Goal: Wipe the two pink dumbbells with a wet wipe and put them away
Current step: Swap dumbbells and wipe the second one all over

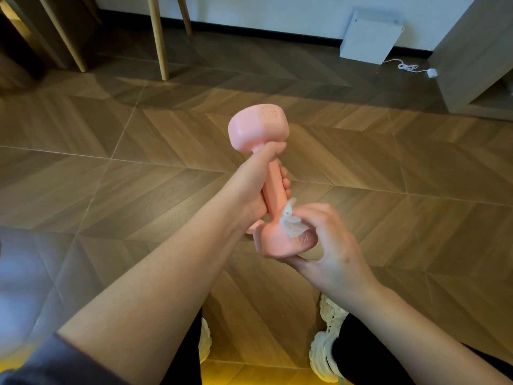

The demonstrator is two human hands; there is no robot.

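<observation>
One pink dumbbell point(258, 129) is held up over the floor, its far head pointing away from me and its near head close to my body. My left hand point(249, 187) grips its handle. My right hand point(327, 240) pinches a small crumpled white wet wipe point(288, 220) against the near head, with fingers curled under that head. A small pink patch point(254, 226) shows just below my left wrist; I cannot tell whether it belongs to this dumbbell. No second dumbbell is clearly in view.
Wood-pattern floor point(111, 162) spreads below. Wooden furniture legs point(158, 37) stand at the back left. A white box point(369, 37) leans on the far wall with a white cord point(410, 66) beside it. A grey cabinet point(477, 59) stands at right. My white shoes point(324, 354) are below.
</observation>
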